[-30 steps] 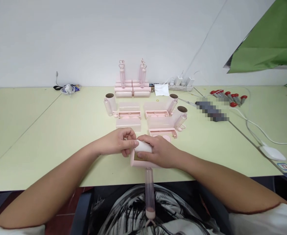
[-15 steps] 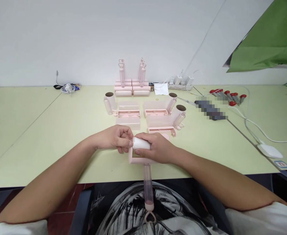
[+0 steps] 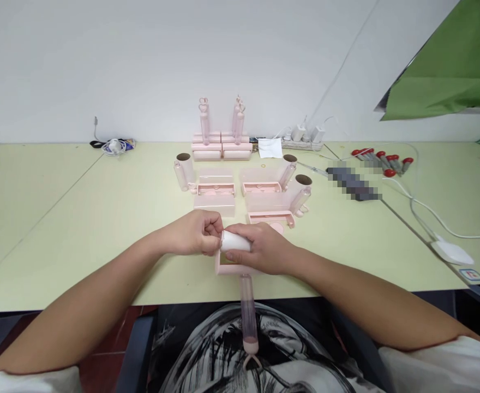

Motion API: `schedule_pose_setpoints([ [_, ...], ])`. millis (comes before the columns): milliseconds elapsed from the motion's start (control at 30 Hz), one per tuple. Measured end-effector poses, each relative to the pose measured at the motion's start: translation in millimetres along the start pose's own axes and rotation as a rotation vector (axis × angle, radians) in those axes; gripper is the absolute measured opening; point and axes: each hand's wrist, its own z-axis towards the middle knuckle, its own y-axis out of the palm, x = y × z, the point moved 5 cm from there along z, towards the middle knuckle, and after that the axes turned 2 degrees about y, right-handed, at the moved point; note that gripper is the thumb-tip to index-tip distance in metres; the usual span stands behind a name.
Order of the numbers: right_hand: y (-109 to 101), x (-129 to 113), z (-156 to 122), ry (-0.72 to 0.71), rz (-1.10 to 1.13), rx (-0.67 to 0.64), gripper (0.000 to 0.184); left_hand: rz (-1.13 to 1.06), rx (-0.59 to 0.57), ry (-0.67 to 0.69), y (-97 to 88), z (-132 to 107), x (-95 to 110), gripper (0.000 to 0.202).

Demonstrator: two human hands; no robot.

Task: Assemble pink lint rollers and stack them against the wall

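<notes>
- Nearest: clear handle [image 3: 248,314] pointed back over the lap, ring [image 3: 246,361] at its end; its far end met a pink case [image 3: 226,269] at the table's near edge.
- White roll [image 3: 237,242] lay at the case's opening, between the hands; could not tell if fully seated.
- Right hand [image 3: 268,248] was curled round the roll, thumb on its near side. Left hand [image 3: 201,232] had fingers bunched at the roll's left end; exact pinch hidden.
- Step, as judged: working the roll's left end at the case. Next move seemed to call for a steady right grip and fine left fingertip work.
- Farther, middle: three open pink cases [image 3: 271,214], shallow; small round detail inside the left one, loose or moulded unclear.
- Beside them: three upright rolls [image 3: 187,172], brown hollow cores up, clear handles alongside.
- Far, by the wall: pink rollers [image 3: 207,155], handles up.
</notes>
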Motion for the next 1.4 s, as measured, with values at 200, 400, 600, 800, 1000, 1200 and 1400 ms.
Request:
schedule_pose_setpoints([
  [200, -2.0, 0.0, -0.7, -0.05, 0.024, 0.005, 0.028, -0.021, 0.008, 0.074, 0.8, 2.8, 3.3, 0.016],
  [400, -2.7, -0.3, 1.6, -0.108, 0.054, -0.027, 0.032, -0.077, -0.03, 0.062, -2.0, 2.0, -1.0, 0.022],
  [600, -2.2, 5.6, 1.3, -0.01, 0.163, 0.012, 0.045, -0.08, -0.019, 0.085, -6.6, 1.4, -0.4, 0.023],
  [800, 0.7, 9.6, -0.2, 0.038, 0.237, 0.079, 0.041, -0.161, -0.133, 0.025, 4.3, 4.6, -7.2, 0.032],
  [1000, 2.3, 9.3, -0.8, 0.04, 0.243, 0.117, 0.039, -0.14, -0.136, 0.001, 5.8, 2.7, -7.0, 0.034],
  [1200, 3.9, 9.2, 0.0, 0.076, 0.232, 0.099, 0.038, -0.131, -0.191, -0.034, 5.3, 0.0, -5.4, 0.037],
  [1400, 1.1, 8.7, 0.4, 0.117, 0.215, 0.11, 0.036, -0.126, -0.171, -0.039, 6.8, 2.1, -6.7, 0.041],
])
